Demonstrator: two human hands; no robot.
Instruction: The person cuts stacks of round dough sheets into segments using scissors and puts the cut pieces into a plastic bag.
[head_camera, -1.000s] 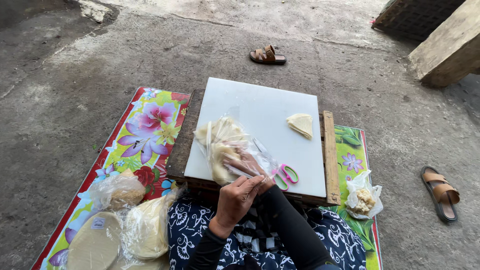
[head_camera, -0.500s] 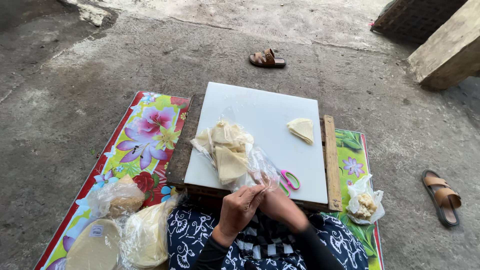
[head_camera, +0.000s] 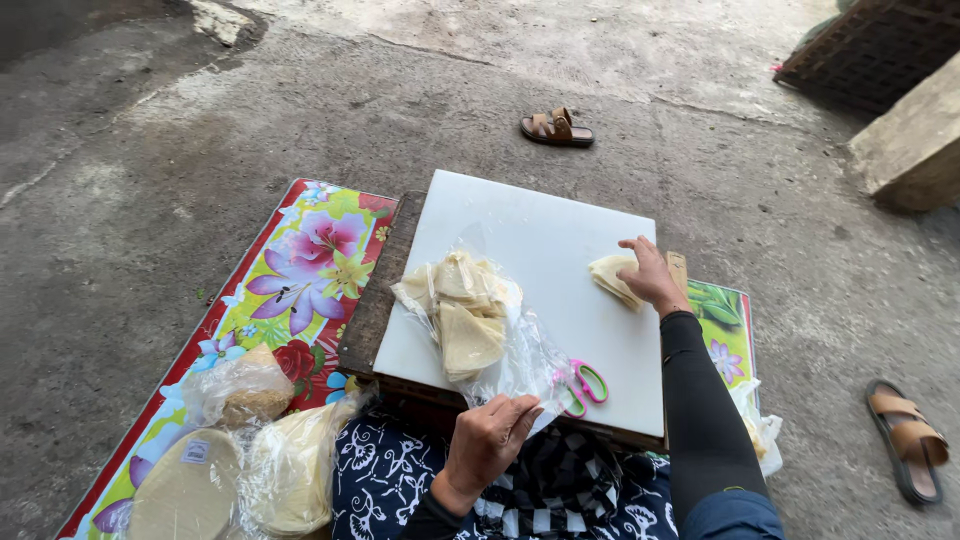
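Left hand (head_camera: 488, 432) pinches open end of clear plastic bag (head_camera: 510, 350) at near edge of white board (head_camera: 530, 240). Bag lies on board, filled with folded pale wrappers (head_camera: 462, 318). Right hand (head_camera: 648, 272) reaches to board's far right side, fingers closed on small stack of folded wrappers (head_camera: 610, 275). Pink-and-green scissors (head_camera: 580, 385) lie on board just right of bag. Board rests on dark wooden worktop (head_camera: 372, 300) over floral mat (head_camera: 300, 280). Bagged round sheets (head_camera: 290, 470) lie at lower left. Brown sandal (head_camera: 556, 128) on concrete floor beyond.

White board (head_camera: 540, 240) on floral mat (head_camera: 290, 270), bearing bagged wrappers (head_camera: 465, 320), small wrapper stack (head_camera: 612, 275), pink scissors (head_camera: 582, 385)
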